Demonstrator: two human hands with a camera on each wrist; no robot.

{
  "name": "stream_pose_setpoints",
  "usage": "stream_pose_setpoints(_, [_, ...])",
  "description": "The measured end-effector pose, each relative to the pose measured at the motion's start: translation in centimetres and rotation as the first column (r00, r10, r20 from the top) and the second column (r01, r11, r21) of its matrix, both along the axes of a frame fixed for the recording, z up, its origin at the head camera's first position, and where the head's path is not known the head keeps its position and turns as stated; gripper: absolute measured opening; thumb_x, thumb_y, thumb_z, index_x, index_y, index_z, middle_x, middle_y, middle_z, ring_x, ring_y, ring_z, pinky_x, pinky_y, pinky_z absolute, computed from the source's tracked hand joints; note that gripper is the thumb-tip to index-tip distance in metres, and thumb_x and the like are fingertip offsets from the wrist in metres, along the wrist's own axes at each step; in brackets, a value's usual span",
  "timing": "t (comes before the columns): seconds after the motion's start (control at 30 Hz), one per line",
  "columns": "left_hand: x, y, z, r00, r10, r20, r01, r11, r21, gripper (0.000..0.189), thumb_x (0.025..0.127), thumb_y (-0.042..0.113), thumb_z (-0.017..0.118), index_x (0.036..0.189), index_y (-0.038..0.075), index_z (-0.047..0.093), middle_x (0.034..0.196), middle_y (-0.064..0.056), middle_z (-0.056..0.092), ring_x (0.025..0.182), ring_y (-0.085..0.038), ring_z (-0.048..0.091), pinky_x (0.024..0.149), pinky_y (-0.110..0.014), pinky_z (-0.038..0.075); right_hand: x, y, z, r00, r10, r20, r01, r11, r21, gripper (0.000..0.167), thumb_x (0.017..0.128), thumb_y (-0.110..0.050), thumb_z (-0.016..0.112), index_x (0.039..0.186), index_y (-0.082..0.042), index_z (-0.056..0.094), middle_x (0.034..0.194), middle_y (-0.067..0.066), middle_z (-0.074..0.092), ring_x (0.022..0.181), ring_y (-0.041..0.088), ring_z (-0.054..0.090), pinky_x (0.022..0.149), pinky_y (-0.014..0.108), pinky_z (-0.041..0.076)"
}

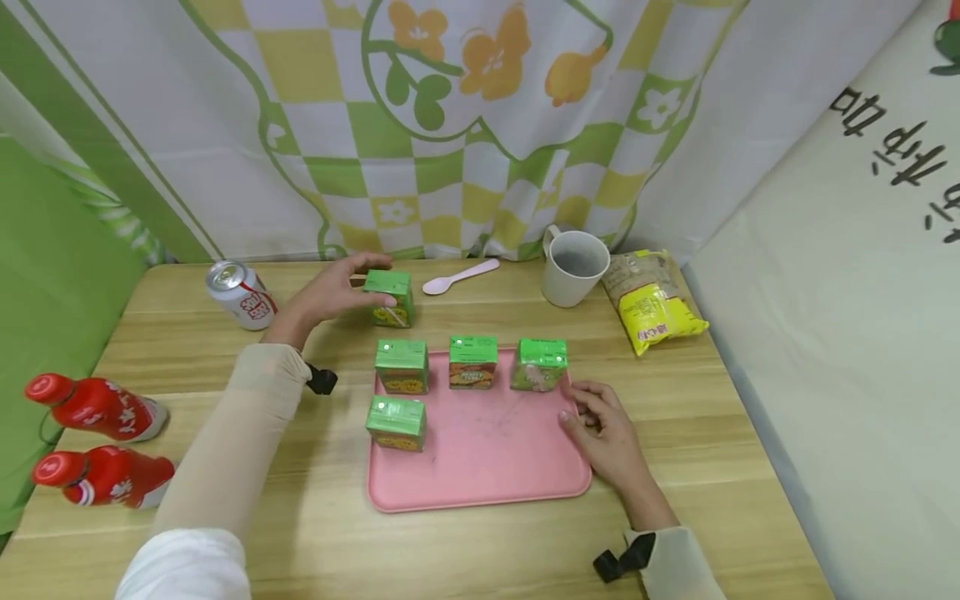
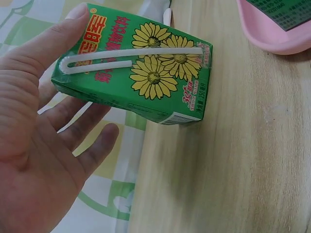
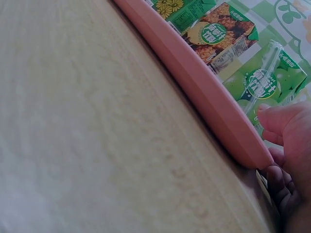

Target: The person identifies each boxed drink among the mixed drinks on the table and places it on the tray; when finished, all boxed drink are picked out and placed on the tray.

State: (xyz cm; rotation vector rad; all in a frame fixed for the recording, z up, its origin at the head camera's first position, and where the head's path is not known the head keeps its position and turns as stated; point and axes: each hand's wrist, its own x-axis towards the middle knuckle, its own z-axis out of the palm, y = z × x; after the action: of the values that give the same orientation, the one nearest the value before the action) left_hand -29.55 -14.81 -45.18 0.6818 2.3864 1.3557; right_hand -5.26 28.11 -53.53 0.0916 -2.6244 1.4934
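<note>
My left hand [image 1: 333, 290] holds a green drink carton [image 1: 390, 287] between thumb and fingers, behind the pink tray [image 1: 502, 454]. In the left wrist view this carton [image 2: 121, 85] shows yellow flowers and a bent white straw taped to its side. My right hand [image 1: 611, 442] grips the tray's right rim, thumb over the edge and fingers curled at the outer side. Several cartons stand upright on the tray: a flowered one [image 1: 401, 367] at back left, another flowered carton [image 1: 396, 423] before it, a brown-fronted carton [image 1: 472, 363] at back middle, and a green-fruit carton [image 1: 538, 365] at back right.
A silver can [image 1: 242, 293] stands at the back left. Two red bottles [image 1: 105, 408] are at the left edge. Along the back are a pink spoon [image 1: 459, 277], a grey-white mug [image 1: 573, 267] and a yellow bag [image 1: 652, 300]. A patterned curtain [image 1: 465, 150] hangs behind the table.
</note>
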Motion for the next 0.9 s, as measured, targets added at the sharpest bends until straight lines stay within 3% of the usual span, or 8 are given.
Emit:
stream_pose_setpoints(0.23, [0.3, 0.6, -0.1, 0.998, 0.039, 0.039, -0.039, 0.999, 0.007, 0.066, 0.086, 0.024, 0.085, 0.141, 0.003, 0.055, 0.147, -0.019, 0.047, 0.113, -0.034, 0.055, 0.097, -0.049, 0.044, -0.1, 0.0, -0.1, 1.000, -0.003, 0.004, 0.003, 1.000, 0.016, 0.037, 0.095, -0.020, 0.075, 0.131, -0.011, 0.069, 0.137, -0.001, 0.052, 0.104, 0.016, 0.055, 0.081, 0.024, 0.050])
stream_pose_setpoints(0.43, [0.6, 1.0, -0.6, 0.997, 0.081, 0.009, -0.081, 0.997, -0.003, 0.065, 0.085, 0.028, 0.086, 0.137, 0.003, 0.058, 0.157, -0.020, 0.036, 0.108, -0.031, 0.058, 0.093, -0.045, 0.047, 0.0, 0.1, -0.2, 1.000, 0.002, 0.003, -0.002, 1.000, 0.010, 0.037, 0.096, -0.020, 0.074, 0.131, -0.011, 0.068, 0.137, 0.000, 0.052, 0.104, 0.017, 0.055, 0.081, 0.024, 0.050])
stream_pose_setpoints(0.53, [0.8, 0.9, -0.7, 0.994, 0.106, -0.004, -0.106, 0.994, -0.015, 0.066, 0.083, 0.033, 0.087, 0.136, 0.005, 0.059, 0.155, -0.018, 0.039, 0.106, -0.031, 0.059, 0.090, -0.044, 0.049, 0.0, 0.0, -0.3, 1.000, 0.006, -0.002, -0.006, 1.000, 0.006, 0.037, 0.096, -0.020, 0.074, 0.131, -0.011, 0.069, 0.137, 0.001, 0.052, 0.104, 0.018, 0.055, 0.081, 0.024, 0.050])
stream_pose_setpoints(0.6, [0.9, 0.8, -0.7, 0.993, 0.121, -0.004, -0.121, 0.992, -0.026, 0.068, 0.082, 0.038, 0.087, 0.136, 0.007, 0.059, 0.146, -0.018, 0.049, 0.103, -0.030, 0.059, 0.087, -0.044, 0.050, 0.0, 0.0, -0.3, 1.000, 0.007, -0.001, -0.007, 1.000, 0.006, 0.037, 0.095, -0.020, 0.075, 0.131, -0.012, 0.069, 0.137, 0.000, 0.052, 0.104, 0.018, 0.055, 0.081, 0.023, 0.050])
stream_pose_setpoints(0.77, [1.6, 1.0, 0.8, 0.988, 0.150, -0.027, -0.151, 0.988, -0.032, 0.069, 0.081, 0.047, 0.086, 0.133, 0.010, 0.061, 0.112, -0.013, 0.063, 0.100, -0.029, 0.059, 0.082, -0.043, 0.050, 0.0, 0.0, -0.3, 1.000, 0.007, 0.002, -0.007, 1.000, 0.000, 0.037, 0.095, -0.019, 0.075, 0.131, -0.011, 0.069, 0.137, 0.000, 0.052, 0.104, 0.017, 0.055, 0.081, 0.023, 0.050])
stream_pose_setpoints(0.9, [2.3, 1.5, 3.0, 0.983, 0.168, -0.074, -0.169, 0.986, -0.006, 0.068, 0.080, 0.049, 0.085, 0.132, 0.013, 0.061, 0.111, -0.009, 0.062, 0.103, -0.028, 0.057, 0.081, -0.044, 0.049, 0.0, 0.0, -0.2, 1.000, 0.004, -0.005, -0.004, 1.000, -0.001, 0.036, 0.095, -0.018, 0.075, 0.130, -0.010, 0.069, 0.136, 0.000, 0.053, 0.103, 0.018, 0.054, 0.080, 0.023, 0.049])
